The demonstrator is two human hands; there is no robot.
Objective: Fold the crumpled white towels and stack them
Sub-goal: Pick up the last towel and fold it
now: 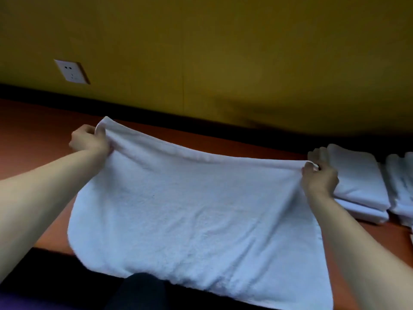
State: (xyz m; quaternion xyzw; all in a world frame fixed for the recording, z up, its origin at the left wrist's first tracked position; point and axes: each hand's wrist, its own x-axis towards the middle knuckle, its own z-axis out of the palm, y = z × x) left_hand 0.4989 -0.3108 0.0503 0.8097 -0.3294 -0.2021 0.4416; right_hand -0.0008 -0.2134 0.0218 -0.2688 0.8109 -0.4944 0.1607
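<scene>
The left hand (90,140) and right hand (318,177) each pinch a far corner of the towel (192,211), pulling it taut over the desk (33,121) probably to square it for folding, with the stack (359,186) just right of it.

Reddish-brown table (33,121), spread towel (190,215), folded towels (362,186)

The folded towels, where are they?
In the head view, the folded towels sit stacked on the table at the right, just beyond the right hand.
</scene>
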